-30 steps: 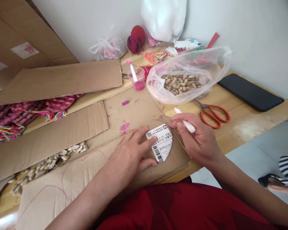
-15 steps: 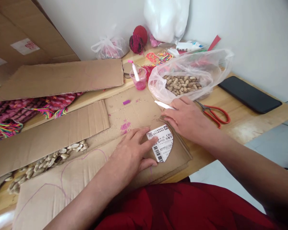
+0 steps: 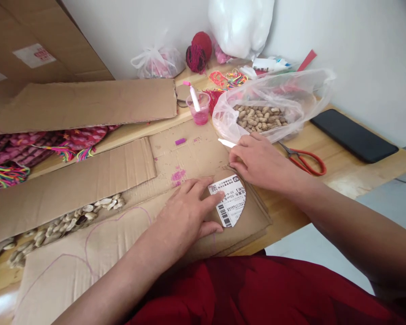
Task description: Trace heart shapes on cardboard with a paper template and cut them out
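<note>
My left hand (image 3: 192, 210) lies with fingers spread, pressing a cardboard template (image 3: 235, 203) that carries a white printed label and has a rounded edge. Beneath it is a cardboard sheet (image 3: 122, 243) with curved purple outlines drawn on its left part. My right hand (image 3: 257, 158) is closed around a white marker (image 3: 226, 143), whose pale end points left, above the template's far edge. A purple cap (image 3: 180, 141) lies on the cardboard beyond my hands. Behind it stands a plastic cup (image 3: 200, 116) with pink liquid and another white marker (image 3: 195, 99) inside.
A plastic bag of peanuts (image 3: 260, 118) sits behind my right hand. Red-handled scissors (image 3: 307, 162) and a black phone (image 3: 353, 134) lie to the right. Peanut shells (image 3: 67, 223) are scattered at left beside cardboard strips (image 3: 88, 180). Yarn balls (image 3: 199, 49) rest against the wall.
My right hand has turned slightly and gripped the marker closer, so less of it shows. My left hand still holds the template in place. The whole view has shifted a little.
</note>
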Demonstrator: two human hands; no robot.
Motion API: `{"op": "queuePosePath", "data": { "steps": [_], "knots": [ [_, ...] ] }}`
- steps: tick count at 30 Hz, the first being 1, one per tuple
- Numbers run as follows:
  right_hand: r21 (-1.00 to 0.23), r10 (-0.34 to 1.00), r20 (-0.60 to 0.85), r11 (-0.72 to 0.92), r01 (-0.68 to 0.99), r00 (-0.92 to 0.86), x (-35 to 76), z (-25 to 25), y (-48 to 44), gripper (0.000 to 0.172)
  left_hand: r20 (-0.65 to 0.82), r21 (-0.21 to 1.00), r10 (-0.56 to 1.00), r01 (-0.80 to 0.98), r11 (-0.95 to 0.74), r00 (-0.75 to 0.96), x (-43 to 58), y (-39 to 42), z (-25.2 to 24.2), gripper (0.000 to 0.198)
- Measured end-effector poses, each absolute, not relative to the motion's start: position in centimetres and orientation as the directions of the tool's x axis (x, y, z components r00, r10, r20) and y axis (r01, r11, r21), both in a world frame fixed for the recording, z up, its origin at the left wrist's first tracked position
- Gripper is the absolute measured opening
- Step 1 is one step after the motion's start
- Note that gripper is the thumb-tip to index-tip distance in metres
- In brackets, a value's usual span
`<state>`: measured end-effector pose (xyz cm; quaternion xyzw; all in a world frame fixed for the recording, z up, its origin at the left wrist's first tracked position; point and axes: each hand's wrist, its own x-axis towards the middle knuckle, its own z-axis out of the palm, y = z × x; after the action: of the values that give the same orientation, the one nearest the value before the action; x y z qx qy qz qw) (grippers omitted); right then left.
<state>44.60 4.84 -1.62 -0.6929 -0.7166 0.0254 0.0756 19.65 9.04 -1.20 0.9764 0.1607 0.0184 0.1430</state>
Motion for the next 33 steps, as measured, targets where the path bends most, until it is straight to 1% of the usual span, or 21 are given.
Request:
{"op": "queuePosePath", "data": {
  "steps": [4, 7, 9, 11, 14, 17, 19, 20, 22, 24, 25, 28, 30, 33],
  "knots": [
    [-0.174, 0.997, 0.041, 0.073, 0.982, -0.067, 44.3, -1.2, 5.0, 0.019, 0.009, 0.308, 0.323, 0.305, -0.901, 0.946, 19.6, 9.0, -1.4, 0.058],
    [-0.168, 0.997, -0.026, 0.072, 0.983, -0.078, 44.2, -1.1, 5.4, 0.014, 0.04, 0.339, 0.319, 0.287, -0.896, 0.947, 19.4, 9.1, -1.8, 0.062],
    [-0.173, 0.994, -0.069, 0.067, 0.983, -0.08, 44.2, -1.0, 5.6, 0.015, 0.07, 0.346, 0.319, 0.277, -0.896, 0.945, 19.3, 9.1, -2.1, 0.066],
    [-0.231, 0.994, -0.084, 0.054, 0.971, -0.076, 44.3, -0.9, 5.7, 0.016, 0.106, 0.353, 0.327, 0.272, -0.895, 0.939, 19.2, 9.2, -2.2, 0.071],
    [-0.357, 0.998, -0.045, 0.021, 0.934, -0.04, 44.5, -0.8, 5.6, 0.014, 0.14, 0.408, 0.375, 0.291, -0.865, 0.917, 19.2, 9.3, -1.8, 0.072],
    [-0.464, 0.999, 0.039, 0.052, 0.884, -0.038, 44.6, -0.9, 5.4, 0.013, 0.16, 0.483, 0.483, 0.359, -0.799, 0.861, 20.0, 9.9, -1.3, 0.064],
    [-0.549, 0.995, 0.093, 0.08, 0.832, -0.034, 44.6, -1.1, 5.3, 0.01, 0.148, 0.512, 0.582, 0.442, -0.737, 0.799, 21.1, 10.6, -0.9, 0.056],
    [-0.597, 0.993, 0.112, 0.086, 0.798, -0.023, 44.6, -1.1, 5.3, 0.008, 0.116, 0.527, 0.625, 0.485, -0.697, 0.772, 21.6, 10.9, -0.7, 0.051],
    [-0.689, 0.992, 0.127, 0.082, 0.72, 0.008, 44.6, -1.0, 5.1, 0.01, 0.002, 0.573, 0.671, 0.549, -0.609, 0.742, 22.5, 11.6, -0.3, 0.036],
    [-0.747, 0.993, 0.113, 0.071, 0.661, 0.021, 44.7, -0.6, 4.8, 0.015, -0.078, 0.616, 0.676, 0.568, -0.545, 0.733, 22.9, 12.0, 0.1, 0.024],
    [-0.76, 0.995, 0.097, 0.069, 0.646, 0.007, 44.7, -0.4, 4.7, 0.019, -0.082, 0.631, 0.678, 0.565, -0.531, 0.73, 22.9, 12.0, 0.4, 0.022],
    [-0.766, 0.995, 0.019, 0.079, 0.639, -0.1, 45.0, 0.4, 4.3, 0.027, -0.029, 0.642, 0.7, 0.55, -0.534, 0.713, 22.3, 11.7, 1.1, 0.021],
    [-0.772, 0.987, -0.035, 0.074, 0.631, -0.159, 45.2, 0.8, 4.2, 0.028, -0.001, 0.634, 0.7, 0.541, -0.552, 0.715, 21.8, 11.3, 1.4, 0.019],
    [-0.79, 0.975, -0.108, 0.033, 0.612, -0.193, 45.3, 1.3, 4.3, 0.028, 0.048, 0.608, 0.689, 0.527, -0.594, 0.723, 21.3, 10.7, 1.7, 0.019]
  ]
}}
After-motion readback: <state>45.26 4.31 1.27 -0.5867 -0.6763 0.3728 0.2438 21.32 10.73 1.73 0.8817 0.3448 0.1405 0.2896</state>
